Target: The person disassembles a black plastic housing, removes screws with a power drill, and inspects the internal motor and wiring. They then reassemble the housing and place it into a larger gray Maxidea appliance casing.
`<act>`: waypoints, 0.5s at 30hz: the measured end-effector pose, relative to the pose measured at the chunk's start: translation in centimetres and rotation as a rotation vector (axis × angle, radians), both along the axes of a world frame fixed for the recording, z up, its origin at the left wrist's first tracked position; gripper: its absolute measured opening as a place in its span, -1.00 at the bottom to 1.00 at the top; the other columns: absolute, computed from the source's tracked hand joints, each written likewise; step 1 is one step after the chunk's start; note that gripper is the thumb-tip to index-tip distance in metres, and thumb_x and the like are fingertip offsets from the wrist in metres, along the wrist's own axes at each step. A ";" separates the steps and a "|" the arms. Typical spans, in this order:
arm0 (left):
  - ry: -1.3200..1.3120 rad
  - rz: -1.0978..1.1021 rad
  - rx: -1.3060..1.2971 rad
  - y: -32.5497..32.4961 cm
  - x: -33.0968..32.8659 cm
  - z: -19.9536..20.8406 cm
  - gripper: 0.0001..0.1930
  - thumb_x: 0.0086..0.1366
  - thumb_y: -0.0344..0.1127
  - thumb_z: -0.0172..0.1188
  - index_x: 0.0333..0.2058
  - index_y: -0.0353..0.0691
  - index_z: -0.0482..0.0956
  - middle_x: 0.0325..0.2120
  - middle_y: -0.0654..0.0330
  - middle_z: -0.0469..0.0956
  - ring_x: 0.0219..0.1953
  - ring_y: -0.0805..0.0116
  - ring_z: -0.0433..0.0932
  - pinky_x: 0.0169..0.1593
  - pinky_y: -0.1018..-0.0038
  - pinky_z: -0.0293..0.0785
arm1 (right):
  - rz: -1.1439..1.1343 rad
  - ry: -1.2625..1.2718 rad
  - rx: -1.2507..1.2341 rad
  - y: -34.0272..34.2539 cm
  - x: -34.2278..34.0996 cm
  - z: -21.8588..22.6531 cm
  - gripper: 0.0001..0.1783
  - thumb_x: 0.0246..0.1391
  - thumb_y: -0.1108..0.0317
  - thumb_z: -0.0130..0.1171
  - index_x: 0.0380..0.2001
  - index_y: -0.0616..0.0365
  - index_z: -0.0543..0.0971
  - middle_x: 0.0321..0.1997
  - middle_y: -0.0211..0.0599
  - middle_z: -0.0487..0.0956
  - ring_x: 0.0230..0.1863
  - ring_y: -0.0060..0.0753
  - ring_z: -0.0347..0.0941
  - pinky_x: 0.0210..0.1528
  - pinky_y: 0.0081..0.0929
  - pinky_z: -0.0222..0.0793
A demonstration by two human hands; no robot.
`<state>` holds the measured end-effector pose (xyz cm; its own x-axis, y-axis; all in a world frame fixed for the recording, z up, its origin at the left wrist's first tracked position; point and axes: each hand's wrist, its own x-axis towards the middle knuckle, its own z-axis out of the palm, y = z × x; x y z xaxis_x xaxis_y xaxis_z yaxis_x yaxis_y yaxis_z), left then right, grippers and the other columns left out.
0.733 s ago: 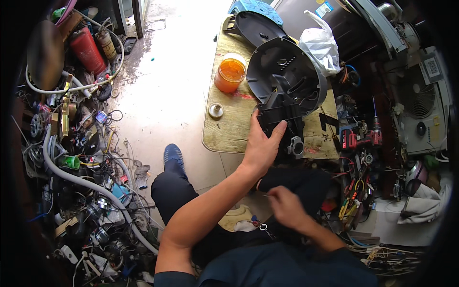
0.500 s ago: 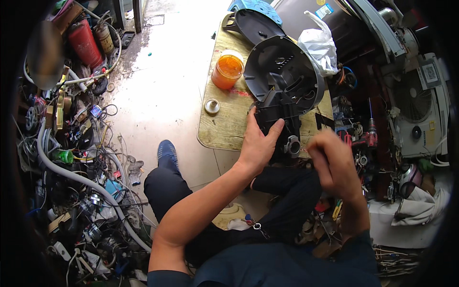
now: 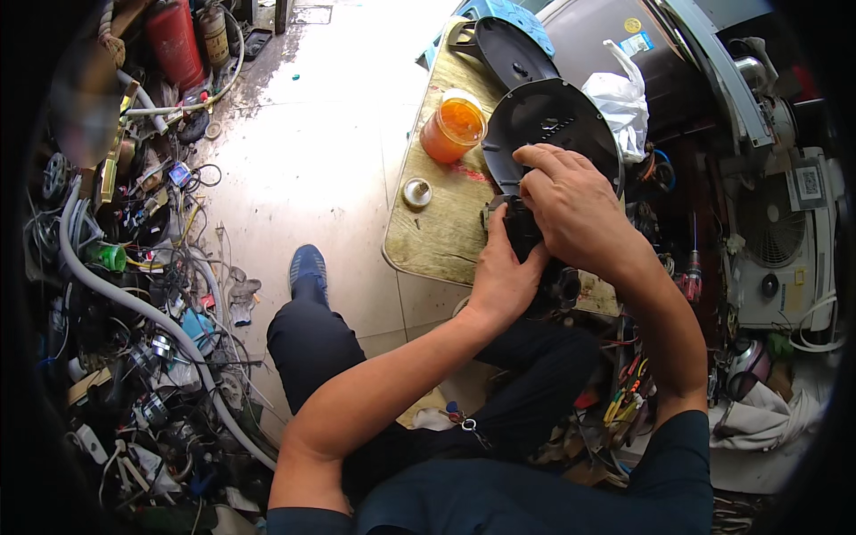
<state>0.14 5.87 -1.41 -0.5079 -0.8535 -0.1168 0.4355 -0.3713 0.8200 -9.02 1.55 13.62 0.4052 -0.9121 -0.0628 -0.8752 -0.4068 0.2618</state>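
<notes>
A black round plastic housing (image 3: 584, 111) tilts up at the right side of the wooden table, its hollow bowl facing me and its narrower neck toward my lap. My left hand (image 3: 504, 281) grips that neck from the left, thumb and fingers around it. Over the neck lies my right hand (image 3: 575, 209), fingers bent down onto the part where it joins the bowl. Both palms hide much of the neck, and whether the right fingers pinch anything small does not show. Behind the bowl rests a black round cover (image 3: 513, 55).
On the wooden table (image 3: 428, 241) stand a jar of orange stuff (image 3: 453, 129) and a small round white-rimmed piece (image 3: 416, 193). A white plastic bag (image 3: 620, 107) hangs beyond the housing. Cables and parts heap up at left, beside a grey hose (image 3: 147, 312). A power drill (image 3: 691, 276) is at right.
My right hand has come from the right of the housing up onto its neck. My left hand still holds the neck. The whole view has shifted a little.
</notes>
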 end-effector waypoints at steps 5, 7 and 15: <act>-0.005 -0.012 0.005 -0.2 0.3 0.0 -0.11 0.39 -0.21 0.37 0.47 -0.40 0.00 0.12 -0.26 0.56 0.18 0.00 0.61 0.25 0.23 0.51 | 0.003 -0.013 0.043 -0.6 0.4 0.1 -0.90 0.14 0.45 0.22 -0.32 0.27 0.61 0.18 0.00 0.62 0.27 0.06 0.53 0.34 -0.09 0.38; -0.047 0.001 -0.028 -0.3 0.3 0.2 -0.10 0.40 -0.18 0.37 0.47 -0.40 0.01 0.15 -0.30 0.54 0.22 -0.06 0.58 0.28 0.20 0.48 | 0.021 0.010 0.043 -0.8 0.4 0.1 -0.85 0.10 0.43 0.22 -0.30 0.29 0.63 0.16 -0.01 0.63 0.26 0.02 0.53 0.32 -0.12 0.39; -0.058 -0.007 -0.062 -0.3 0.0 -0.4 -0.15 0.41 -0.25 0.35 0.48 -0.35 0.02 0.21 -0.26 0.48 0.27 -0.04 0.50 0.31 0.23 0.44 | -0.109 0.026 0.026 -0.7 1.6 -0.5 -0.79 -0.01 0.36 0.25 -0.33 0.28 0.69 -0.05 -0.10 0.68 0.10 -0.09 0.60 0.20 -0.20 0.43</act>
<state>0.15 5.57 -1.86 -0.5077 -0.8565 -0.0933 0.3842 -0.3220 0.8653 -7.39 0.89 13.07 0.3015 -0.9486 -0.0961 -0.9077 -0.3164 0.2757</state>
